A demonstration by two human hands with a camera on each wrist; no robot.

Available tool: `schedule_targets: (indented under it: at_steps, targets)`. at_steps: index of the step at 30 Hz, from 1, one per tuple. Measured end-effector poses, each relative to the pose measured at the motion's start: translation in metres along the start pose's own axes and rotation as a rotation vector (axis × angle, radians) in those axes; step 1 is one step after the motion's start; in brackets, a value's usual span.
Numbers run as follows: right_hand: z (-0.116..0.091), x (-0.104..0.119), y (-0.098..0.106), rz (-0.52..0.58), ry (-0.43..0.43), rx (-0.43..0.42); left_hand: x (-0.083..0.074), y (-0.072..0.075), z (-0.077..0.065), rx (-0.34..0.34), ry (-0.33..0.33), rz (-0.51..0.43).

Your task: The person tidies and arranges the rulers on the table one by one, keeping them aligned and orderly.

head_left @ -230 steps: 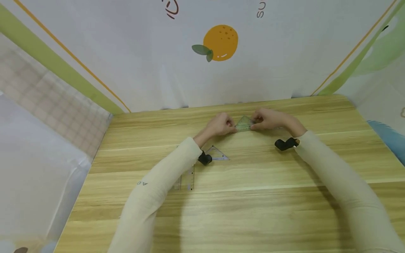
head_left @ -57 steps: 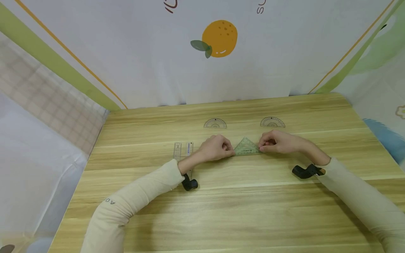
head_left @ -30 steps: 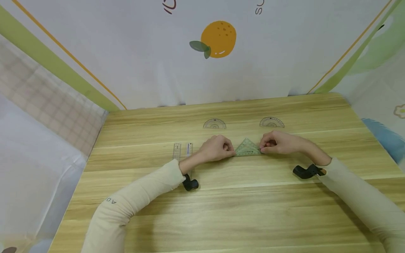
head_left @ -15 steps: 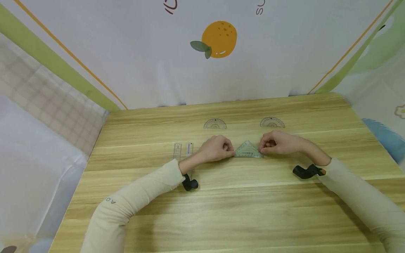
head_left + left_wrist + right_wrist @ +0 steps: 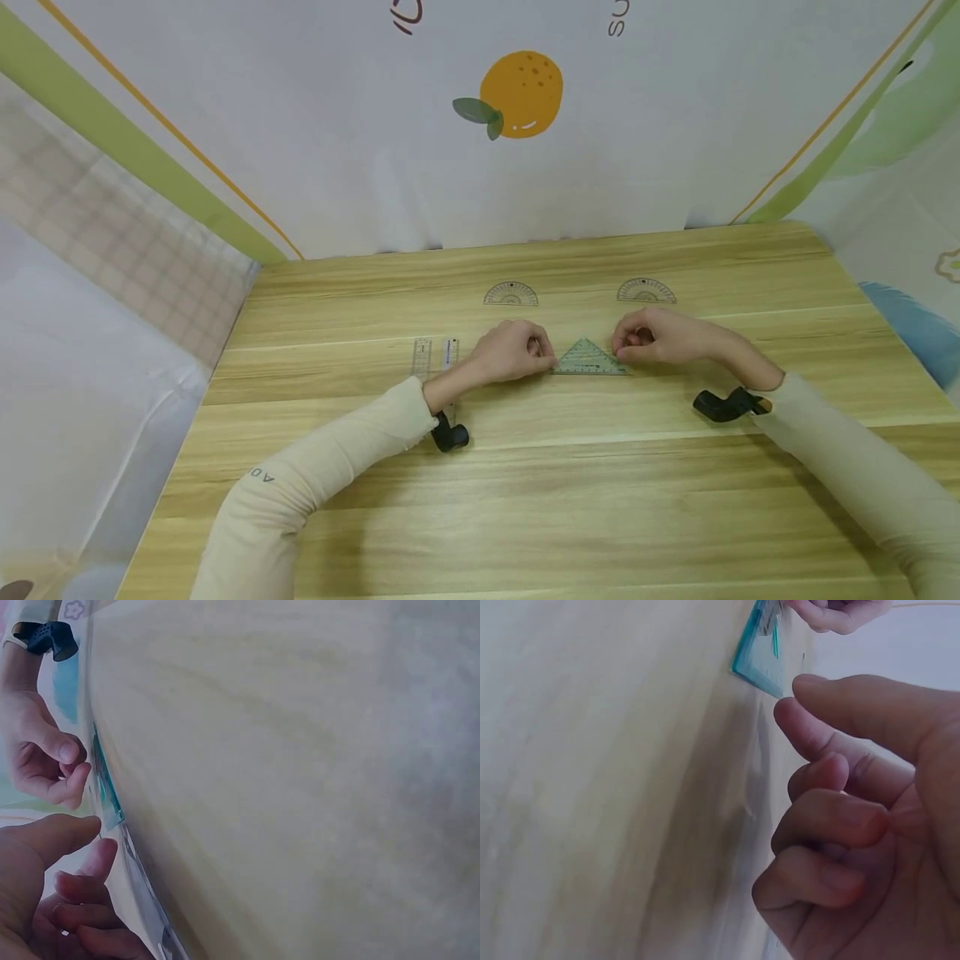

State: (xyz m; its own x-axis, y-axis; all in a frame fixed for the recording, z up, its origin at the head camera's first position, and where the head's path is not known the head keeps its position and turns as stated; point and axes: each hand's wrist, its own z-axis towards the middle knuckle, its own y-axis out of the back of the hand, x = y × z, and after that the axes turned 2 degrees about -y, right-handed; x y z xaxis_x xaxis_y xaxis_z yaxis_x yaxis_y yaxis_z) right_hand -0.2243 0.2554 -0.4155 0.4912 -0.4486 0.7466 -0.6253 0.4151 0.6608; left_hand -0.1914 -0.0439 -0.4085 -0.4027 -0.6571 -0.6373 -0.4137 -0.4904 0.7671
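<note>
A green-tinted clear triangular set square [image 5: 587,358] lies flat on the wooden table, its long edge facing me. Close to its left corner is my left hand [image 5: 513,352], thumb and forefinger tips slightly parted. My right hand [image 5: 663,335] hovers just by the right corner; in the right wrist view a small gap shows between the fingertips [image 5: 799,724] and the set square [image 5: 759,667]. Two clear straight rulers, the left ruler [image 5: 421,357] and the right ruler [image 5: 450,352], lie side by side, partly covered by my left forearm.
Behind the hands lie two clear protractors, the left protractor [image 5: 511,293] and the right protractor [image 5: 647,290]. A black mount [image 5: 450,435] sits on my left wrist, another black mount [image 5: 723,406] on the right. A printed white cloth [image 5: 360,150] hangs along the table's far edge.
Earlier both hands held the set square farther back, then brought it nearer to me. In the last second it has dropped flat to the table, and the fingers have let go.
</note>
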Motion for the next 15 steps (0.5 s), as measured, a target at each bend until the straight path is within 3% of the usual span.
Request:
schedule_targets:
  at_steps: [7,15]
  targets:
    - [-0.0010,0.0017,0.0042,0.026,-0.062,-0.005,0.0040,0.0030,0.0004,-0.017,-0.014,-0.016]
    - [0.0032,-0.0012,0.0056,0.043,-0.001,-0.047,0.0086,0.0073,-0.0006,-0.040,-0.021,-0.056]
